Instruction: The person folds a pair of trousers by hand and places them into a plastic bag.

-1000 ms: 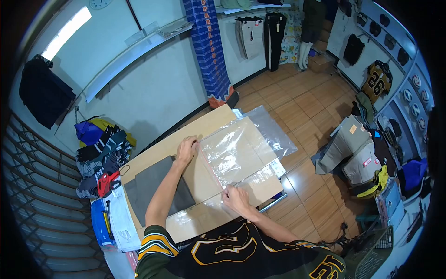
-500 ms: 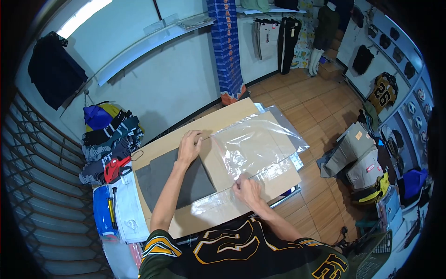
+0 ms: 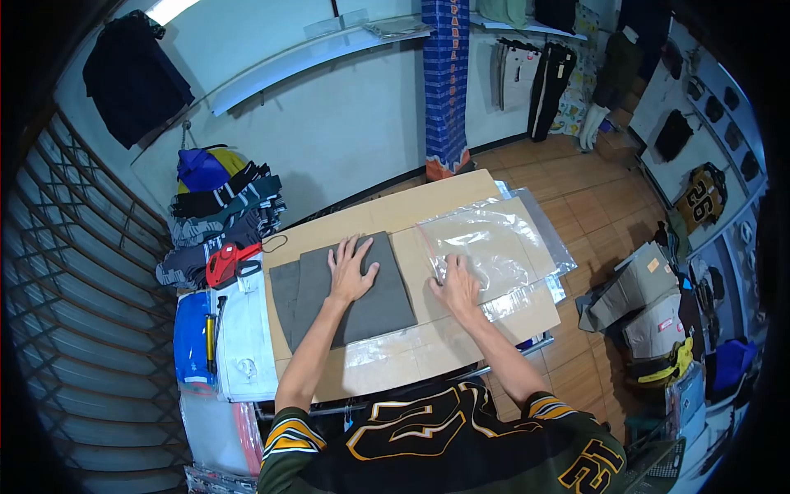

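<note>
My left hand (image 3: 351, 272) lies with fingers spread on a folded dark grey garment (image 3: 370, 305), which rests on the left part of a cardboard-covered table (image 3: 362, 383). To the right, my right hand (image 3: 457, 286) is at the left edge of a clear plastic bag (image 3: 494, 239), its fingers curled together on the plastic. The bag lies flat on the cardboard. What the fingertips grip is too small to make out.
A red tool (image 3: 232, 263) sits beside stacked dark clothes (image 3: 222, 206) at the left. White and blue packets (image 3: 193, 337) lie below it. A patterned pillar (image 3: 447, 90) stands behind the table. Cartons (image 3: 638, 288) and clothes are at the right.
My left hand has moved from the garment's upper right edge onto its top and spread out. My right hand has moved up along the bag's edge. The camera view has shifted.
</note>
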The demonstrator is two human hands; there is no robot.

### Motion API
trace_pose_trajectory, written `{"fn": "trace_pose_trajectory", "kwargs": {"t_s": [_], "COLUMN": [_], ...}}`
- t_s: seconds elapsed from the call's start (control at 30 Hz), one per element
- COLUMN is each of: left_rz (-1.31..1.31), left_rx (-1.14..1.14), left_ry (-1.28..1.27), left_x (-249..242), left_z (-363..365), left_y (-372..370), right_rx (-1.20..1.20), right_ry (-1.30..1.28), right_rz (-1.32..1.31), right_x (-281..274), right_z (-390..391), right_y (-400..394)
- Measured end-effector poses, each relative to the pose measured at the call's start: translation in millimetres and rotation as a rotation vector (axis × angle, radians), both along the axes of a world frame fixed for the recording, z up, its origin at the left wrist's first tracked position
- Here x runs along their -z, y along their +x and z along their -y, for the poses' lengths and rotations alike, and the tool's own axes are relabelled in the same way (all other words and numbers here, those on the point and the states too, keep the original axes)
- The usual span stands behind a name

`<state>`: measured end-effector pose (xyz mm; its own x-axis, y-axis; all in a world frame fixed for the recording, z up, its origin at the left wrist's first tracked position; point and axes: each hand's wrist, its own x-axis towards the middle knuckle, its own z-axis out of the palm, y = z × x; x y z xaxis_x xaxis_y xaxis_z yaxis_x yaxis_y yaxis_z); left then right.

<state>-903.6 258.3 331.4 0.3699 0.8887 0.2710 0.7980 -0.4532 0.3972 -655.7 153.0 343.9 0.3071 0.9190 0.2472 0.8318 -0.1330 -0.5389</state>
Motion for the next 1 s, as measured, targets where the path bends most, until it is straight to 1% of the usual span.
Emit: {"fn": "trace_pose_trajectory", "kwargs": {"t_s": [0.17,0.3,0.37,0.53,0.67,0.77,0.83,1.0], "left_rz": [0.007,-0.021,-0.034,-0.008,0.002,0.020,0.092,0.174], "left_rx": [0.054,0.129,0.161,0.225,0.232,0.189,0.122,0.085], "left_ry": [0.019,0.019,-0.003,-0.022,-0.017,-0.009,0.031,0.033], "left_x": [2.5,-0.3,-2.7,1.8,4.8,6.7,8.3,15.8], "left_z": [-0.3,2.3,4.5,-0.3,-4.9,-10.0,-14.5,-16.2], "left_y": [10.2,26.4,37.6,62.4,83.0,97.2,105.6,106.9], "right_rx": [-0.053,-0.038,-0.021,-0.013,-0.037,-0.049,-0.052,-0.057], "right_ry": [-0.006,-0.006,0.107,0.166,0.194,0.211,0.197,0.169], "right_rz": [0.059,0.080,0.078,0.046,0.010,0.013,0.012,-0.031], "right_x": [13.7,6.6,-1.3,-13.0,-17.0,-13.9,-9.8,0.7], "right_z": [-31.4,-42.8,-44.3,-45.7,-42.4,-37.5,-26.5,15.1], "right_y": [9.3,13.4,16.7,19.9,17.8,15.0,12.4,5.7]}}
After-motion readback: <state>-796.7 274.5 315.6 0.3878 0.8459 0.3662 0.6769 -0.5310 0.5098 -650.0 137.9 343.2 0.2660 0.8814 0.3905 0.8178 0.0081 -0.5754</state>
